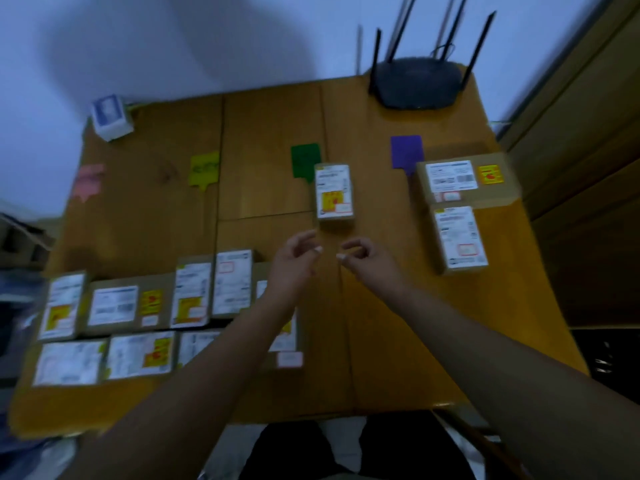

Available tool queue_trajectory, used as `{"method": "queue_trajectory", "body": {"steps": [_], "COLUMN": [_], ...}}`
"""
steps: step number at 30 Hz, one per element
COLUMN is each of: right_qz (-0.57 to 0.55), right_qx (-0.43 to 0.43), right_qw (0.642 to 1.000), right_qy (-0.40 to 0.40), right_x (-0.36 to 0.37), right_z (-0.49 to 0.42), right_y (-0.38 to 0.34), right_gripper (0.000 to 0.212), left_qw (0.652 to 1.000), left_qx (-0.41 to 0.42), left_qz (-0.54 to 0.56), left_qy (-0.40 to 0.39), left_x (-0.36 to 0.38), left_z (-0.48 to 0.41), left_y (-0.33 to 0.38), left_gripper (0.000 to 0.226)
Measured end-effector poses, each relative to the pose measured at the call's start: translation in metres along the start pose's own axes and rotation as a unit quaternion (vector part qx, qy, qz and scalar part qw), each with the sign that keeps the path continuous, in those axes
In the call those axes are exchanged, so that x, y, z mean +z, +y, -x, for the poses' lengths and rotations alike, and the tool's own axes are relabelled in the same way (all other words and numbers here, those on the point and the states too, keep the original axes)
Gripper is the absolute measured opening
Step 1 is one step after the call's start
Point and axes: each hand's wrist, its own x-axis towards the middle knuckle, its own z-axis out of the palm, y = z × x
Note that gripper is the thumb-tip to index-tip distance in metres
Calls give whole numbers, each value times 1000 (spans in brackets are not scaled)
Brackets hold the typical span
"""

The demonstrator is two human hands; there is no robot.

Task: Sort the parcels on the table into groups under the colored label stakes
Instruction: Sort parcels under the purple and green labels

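Four label stakes stand across the wooden table [270, 140]: pink [88, 181], yellow-green [204, 168], dark green [305, 161] and purple [407, 154]. One small parcel [334, 192] lies just right of the dark green stake. Two parcels lie right of the purple stake, a wide one [465, 180] and a narrow one [460, 239] in front of it. Several unsorted parcels [114, 306] fill the near left of the table. My left hand [294, 261] and my right hand [367, 261] hover just short of the small parcel, fingers loosely curled, holding nothing.
A black router [417, 83] with tall antennas stands at the table's far right corner. A small white and blue box [110, 116] sits at the far left corner. A wooden cabinet [588, 133] is close on the right. My dark-clothed legs show below the table's near edge.
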Motion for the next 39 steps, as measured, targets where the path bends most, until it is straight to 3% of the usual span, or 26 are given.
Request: {"method": "queue_trajectory", "body": {"steps": [4,8,14,18,23,27,31,35,39], "right_qz": [33,46,-14,-35,-84,-108,-146,-179,-199], "right_qx": [43,60,105,113,58,-35,-107,-134,-166], "right_qw": [998,997,994,993,992,988,979,973,965], "right_qy": [-19,19,-2,6,81,103,92,66,46], "right_x": [72,108,123,124,104,80,64,52,45], "right_z": [23,45,70,79,82,81,83,85,93], "right_y": [-1,5,13,16,-20,-71,-129,-170,-192], "right_gripper": [51,75,65,54,50,44,37,49,48], "left_qw": [998,997,993,993,999,994,980,969,962], "left_qx": [-46,-71,-98,-96,-34,58,125,159,184], "left_qz": [-33,-36,-70,-44,24,96,152,187,199], "left_qy": [1,13,-20,-46,-12,1,-12,-20,-20], "left_x": [-76,-121,-132,-121,-114,-121,-136,-152,-163], "left_z": [17,24,35,40,42,44,46,55,65], "left_y": [-33,-67,-96,-99,-77,-28,22,57,79], "left_gripper": [39,36,49,27,38,39,43,45,48]}}
